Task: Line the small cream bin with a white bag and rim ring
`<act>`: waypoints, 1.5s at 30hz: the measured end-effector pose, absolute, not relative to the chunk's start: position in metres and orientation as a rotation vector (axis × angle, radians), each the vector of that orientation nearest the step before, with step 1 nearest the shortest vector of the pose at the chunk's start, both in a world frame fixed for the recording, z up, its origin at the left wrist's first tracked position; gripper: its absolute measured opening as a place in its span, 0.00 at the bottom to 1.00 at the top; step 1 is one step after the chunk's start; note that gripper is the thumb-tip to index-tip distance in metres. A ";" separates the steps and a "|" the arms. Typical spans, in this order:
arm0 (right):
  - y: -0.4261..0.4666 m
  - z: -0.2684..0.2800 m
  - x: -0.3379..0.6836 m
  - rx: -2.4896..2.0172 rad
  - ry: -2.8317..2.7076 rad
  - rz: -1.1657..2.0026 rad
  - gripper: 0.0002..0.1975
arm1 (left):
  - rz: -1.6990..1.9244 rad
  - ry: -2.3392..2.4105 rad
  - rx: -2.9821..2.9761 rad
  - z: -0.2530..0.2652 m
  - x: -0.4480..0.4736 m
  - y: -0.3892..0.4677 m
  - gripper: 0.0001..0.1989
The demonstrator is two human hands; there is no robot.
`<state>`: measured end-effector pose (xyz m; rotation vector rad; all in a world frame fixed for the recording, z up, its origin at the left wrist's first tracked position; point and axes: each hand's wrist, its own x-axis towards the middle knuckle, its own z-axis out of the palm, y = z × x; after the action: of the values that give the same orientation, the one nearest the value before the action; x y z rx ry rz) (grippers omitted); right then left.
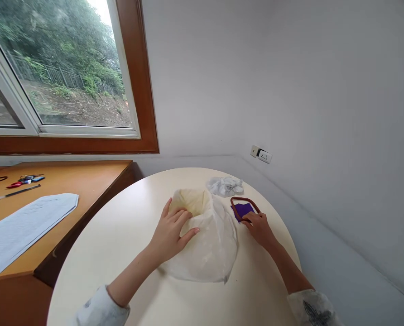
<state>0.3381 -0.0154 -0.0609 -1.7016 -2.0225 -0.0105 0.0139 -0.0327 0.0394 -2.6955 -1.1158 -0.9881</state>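
Note:
A white, thin fabric bag [209,258] lies on the round table, its mouth gaping to show a cream inside. My left hand [175,228] rests at that mouth with fingers spread, the fingertips reaching over the rim and the thumb on the outer fabric. To the right, my right hand [259,227] pinches the near edge of a reddish-brown rounded rectangular frame [244,199]. Under the frame is a purple piece of cloth [243,210] with ragged edges; whether the fingers also touch it I cannot tell.
Behind the bag sits a crumpled whitish sheer bundle [225,186] on the cream round table [110,253]. A wooden desk [96,174] at left bears papers [28,226], a pen [13,193] and keys [27,179]. A wall socket [265,156] and a window border the table.

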 end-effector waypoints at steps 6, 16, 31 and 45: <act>-0.022 -0.049 0.334 -1.555 -1.895 -0.205 0.11 | -1.000 -1.176 -2.685 0.039 0.007 -0.019 0.09; -0.040 0.031 0.292 -1.377 -1.426 -0.069 0.10 | -1.558 -1.404 -2.417 0.057 -0.005 -0.016 0.08; -0.027 0.074 0.169 -0.802 -2.076 -0.361 0.05 | -2.246 -1.845 -2.769 0.108 0.006 -0.030 0.24; -0.032 0.084 0.166 -0.836 -2.176 -0.285 0.07 | -2.201 -1.876 -2.821 0.104 -0.006 -0.018 0.25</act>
<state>0.1663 -0.0320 0.0837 -0.8356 -2.1757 -0.2846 -0.0055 -0.0182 0.1043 -2.8208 -1.8756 -2.2011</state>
